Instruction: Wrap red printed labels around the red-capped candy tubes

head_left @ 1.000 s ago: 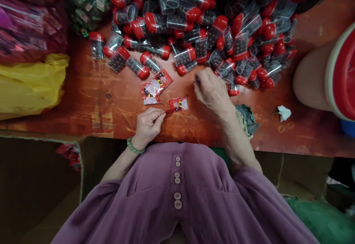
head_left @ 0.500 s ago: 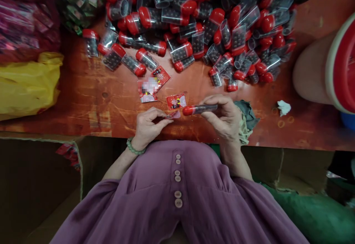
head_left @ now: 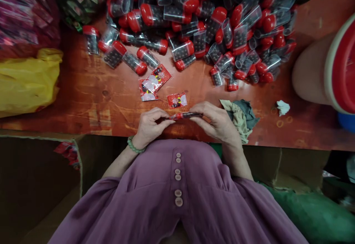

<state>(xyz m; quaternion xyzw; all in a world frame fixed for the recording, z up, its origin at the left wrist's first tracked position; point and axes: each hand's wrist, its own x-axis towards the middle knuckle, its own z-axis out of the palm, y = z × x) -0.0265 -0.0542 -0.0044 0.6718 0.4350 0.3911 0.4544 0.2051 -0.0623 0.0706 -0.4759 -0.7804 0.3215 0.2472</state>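
My left hand (head_left: 150, 126) pinches the edge of a small red printed packet (head_left: 173, 117) between thumb and fingertips. From the other side, my right hand (head_left: 217, 122) grips a slim clear tube (head_left: 192, 114) with dark contents. The tube's red-capped end meets the packet; whether it sits inside or only against it I cannot tell. Just beyond my hands a flat red printed packet (head_left: 177, 100) lies on the table. Farther off to the left, another such packet (head_left: 158, 78) overlaps one more (head_left: 146, 91).
A large heap of red-capped clear tubes (head_left: 183, 49) covers the far side of the wooden table (head_left: 83, 84). A yellow bag (head_left: 27, 84) lies left. Right of my hands are crumpled cloths (head_left: 241, 116), a white scrap (head_left: 283, 107) and a red-rimmed bucket (head_left: 313, 66).
My right hand has moved left and slightly down with the tube, bringing its red end from apart to meeting the packet. My left hand has stayed nearly in place.
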